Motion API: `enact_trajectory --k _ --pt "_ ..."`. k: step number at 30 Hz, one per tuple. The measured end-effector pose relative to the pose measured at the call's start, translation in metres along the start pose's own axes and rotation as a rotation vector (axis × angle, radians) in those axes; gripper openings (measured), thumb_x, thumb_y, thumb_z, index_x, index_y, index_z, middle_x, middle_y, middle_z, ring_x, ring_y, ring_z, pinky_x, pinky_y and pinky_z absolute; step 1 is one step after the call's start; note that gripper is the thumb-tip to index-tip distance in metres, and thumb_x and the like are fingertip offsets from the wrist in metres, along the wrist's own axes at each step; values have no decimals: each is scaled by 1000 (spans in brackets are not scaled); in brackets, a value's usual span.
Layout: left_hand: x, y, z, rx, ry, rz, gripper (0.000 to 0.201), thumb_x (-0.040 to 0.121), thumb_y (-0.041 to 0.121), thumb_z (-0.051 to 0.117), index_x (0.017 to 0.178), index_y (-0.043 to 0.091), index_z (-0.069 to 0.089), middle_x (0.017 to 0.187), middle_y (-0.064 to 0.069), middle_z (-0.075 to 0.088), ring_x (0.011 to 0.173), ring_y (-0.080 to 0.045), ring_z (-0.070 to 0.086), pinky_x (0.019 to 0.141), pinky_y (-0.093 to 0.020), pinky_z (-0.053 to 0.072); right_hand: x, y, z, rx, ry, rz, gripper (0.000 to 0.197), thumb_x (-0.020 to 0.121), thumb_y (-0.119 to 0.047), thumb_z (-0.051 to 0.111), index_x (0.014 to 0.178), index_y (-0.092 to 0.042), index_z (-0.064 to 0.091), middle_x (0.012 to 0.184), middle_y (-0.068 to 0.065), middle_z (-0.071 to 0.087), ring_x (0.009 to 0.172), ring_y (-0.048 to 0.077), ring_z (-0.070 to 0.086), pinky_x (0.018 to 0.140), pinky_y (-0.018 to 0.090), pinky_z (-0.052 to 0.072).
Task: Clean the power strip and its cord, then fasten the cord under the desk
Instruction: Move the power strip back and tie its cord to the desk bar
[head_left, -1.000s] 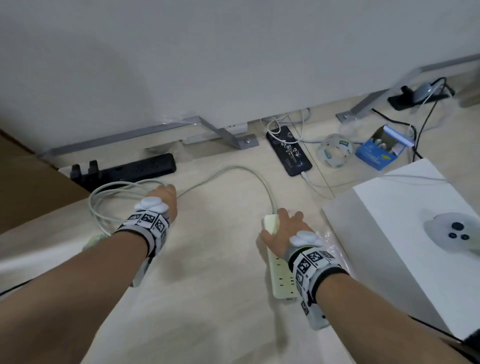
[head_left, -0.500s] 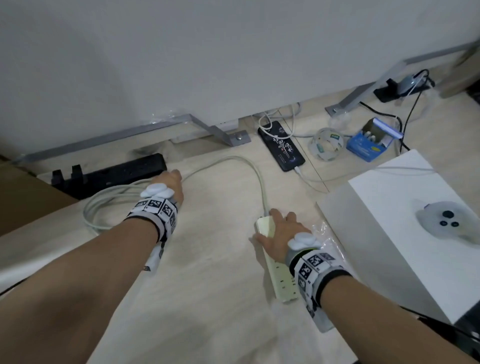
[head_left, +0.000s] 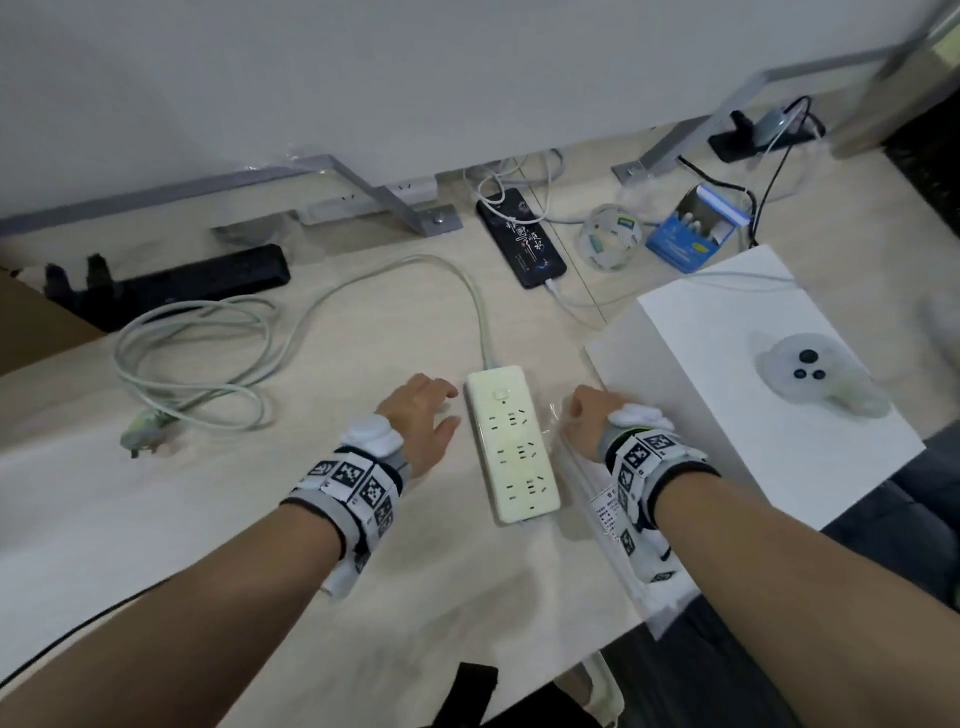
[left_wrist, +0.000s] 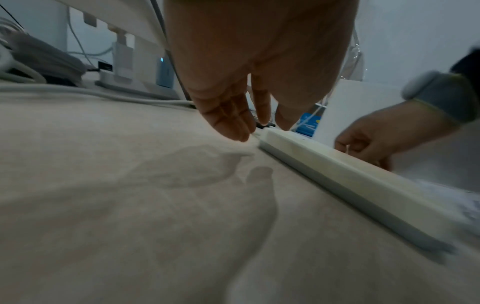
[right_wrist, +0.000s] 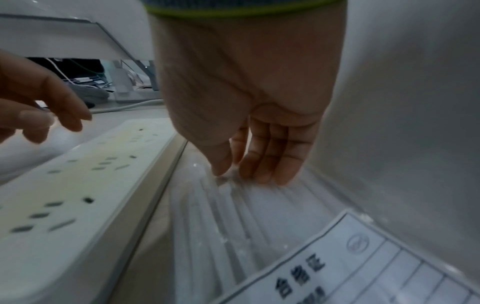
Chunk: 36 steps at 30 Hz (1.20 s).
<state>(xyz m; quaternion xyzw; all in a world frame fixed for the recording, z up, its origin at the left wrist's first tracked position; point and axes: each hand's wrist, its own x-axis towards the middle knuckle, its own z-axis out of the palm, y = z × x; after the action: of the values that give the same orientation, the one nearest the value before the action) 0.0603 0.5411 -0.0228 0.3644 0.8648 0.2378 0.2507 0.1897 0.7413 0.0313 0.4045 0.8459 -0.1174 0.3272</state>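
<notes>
At the far left of the head view we found the plug (head_left: 139, 434) lying on the pale floor (head_left: 208, 519), unconnected. From it the cord (head_left: 197, 364) ran in several loose loops, then arced over to enter the far end of the power strip (head_left: 511, 441). Behind the loops lay a black power strip (head_left: 171, 286), near the grey desk leg (head_left: 363, 187).

Our left hand (head_left: 421, 426) hovered just left of the power strip. Its fingers (left_wrist: 231, 119) were straight and relaxed, pointing down toward the floor, and held nothing; the left wrist view showed a small gap between the fingertips and the strip.

The power strip lay flat on the floor between our two hands, sockets up, with its switch (head_left: 500, 395) at the far end.

Our right hand (head_left: 589, 423) was just right of the strip, over a clear plastic bag (right_wrist: 233, 216) bearing a printed label (right_wrist: 363, 267). Thumb and fingers (right_wrist: 272, 156) came together at the bag's near end, pinching its plastic.

Further right stood a white box (head_left: 753, 405) with a white controller (head_left: 810, 379) on top. Behind it lay a black phone (head_left: 519, 236), a tape roll (head_left: 610, 236) and a blue carton (head_left: 691, 234).
</notes>
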Motion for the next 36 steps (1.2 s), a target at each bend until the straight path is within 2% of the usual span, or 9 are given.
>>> enact_trajectory --k 3,6,9,15,22,26,30,34,36 --pt "-19 16 24 -135 -16 -103 37 87 36 62 119 26 46 105 6 62 79 -11 60 73 -28 48 0 3 10 65 12 -22 17 91 -39 42 97 -27 53 89 -4 63 69 11 57 58 24 44" --pt "-24 34 38 -248 -93 -218 38 86 34 64 113 25 39 92 8 65 78 -15 64 69 -31 50 1 -2 15 57 -39 -49 20 87 -38 49 91 -23 61 86 -3 68 71 13 63 66 26 52" --pt "-22 42 48 -247 -102 -227 39 83 29 67 108 24 37 94 4 65 78 -16 62 67 -32 50 2 -5 19 -34 -66 -55 22 90 -23 50 100 -16 68 98 0 71 73 16 61 67 23 46" --pt "-20 42 37 -208 -87 -221 33 86 33 65 105 22 40 98 4 60 83 -17 59 70 -33 48 0 -1 -8 18 -77 -92 25 95 -20 51 111 -10 68 112 5 68 98 24 66 81 27 49" --pt "-9 45 -23 -249 -42 -187 37 88 38 61 121 25 50 116 6 59 90 -14 58 78 -28 45 -3 -45 -89 206 242 -206 19 92 -23 59 108 -16 67 109 7 68 97 26 63 81 29 48" --pt "-3 47 -62 -373 54 -101 44 89 35 62 131 30 49 127 8 54 105 -10 58 91 -30 49 -20 -91 -127 369 496 -345 8 90 -28 62 88 -23 69 86 -1 69 82 20 65 69 25 46" --pt "0 33 -83 -498 58 -24 45 90 36 60 134 36 46 134 10 52 123 -9 49 105 -35 42 -31 -134 -139 764 504 -486 14 85 -25 69 72 -24 65 70 -4 69 63 16 68 70 37 59" --pt "-10 16 -90 -682 -9 -15 12 97 24 50 104 26 60 96 6 70 89 -8 64 86 -32 51 -30 -163 -141 996 515 -517 19 86 -19 67 68 -24 64 63 -2 68 56 16 66 66 41 60" --pt "-16 6 -94 -754 -20 -63 17 99 18 46 96 19 63 81 6 70 68 -5 61 69 -22 49 -24 -170 -141 1017 544 -509 20 86 -19 66 67 -25 64 62 -1 68 57 16 66 67 43 60"
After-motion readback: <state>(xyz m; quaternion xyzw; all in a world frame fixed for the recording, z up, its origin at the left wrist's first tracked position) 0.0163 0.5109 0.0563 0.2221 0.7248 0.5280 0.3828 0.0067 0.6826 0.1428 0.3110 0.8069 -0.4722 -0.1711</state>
